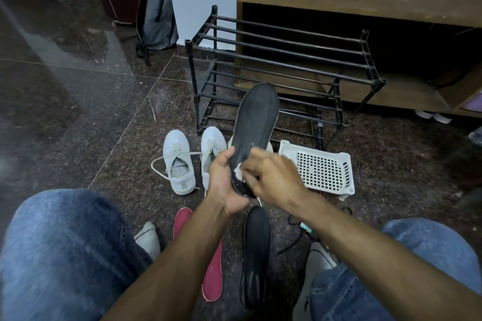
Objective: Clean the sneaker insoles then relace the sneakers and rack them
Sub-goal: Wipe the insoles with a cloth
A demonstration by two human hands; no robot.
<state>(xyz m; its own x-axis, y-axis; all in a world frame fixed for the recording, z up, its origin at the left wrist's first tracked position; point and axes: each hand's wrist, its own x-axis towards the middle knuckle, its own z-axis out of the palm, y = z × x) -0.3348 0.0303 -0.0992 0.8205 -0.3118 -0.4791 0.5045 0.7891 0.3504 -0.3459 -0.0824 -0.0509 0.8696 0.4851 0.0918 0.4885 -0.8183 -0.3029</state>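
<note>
The black insole is held aloft, long axis pointing away toward the shoe rack. The left hand grips its heel end; the right hand pinches a white wipe against it there.

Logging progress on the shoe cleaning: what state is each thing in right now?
Left hand: grips the black insole's heel.
Right hand: presses a white wipe on it.
Black insole: held up.
Second black insole: on floor.
Red insole: on floor.
White sneakers: laces loose.
Shoe rack: nothing on its bars.
</note>
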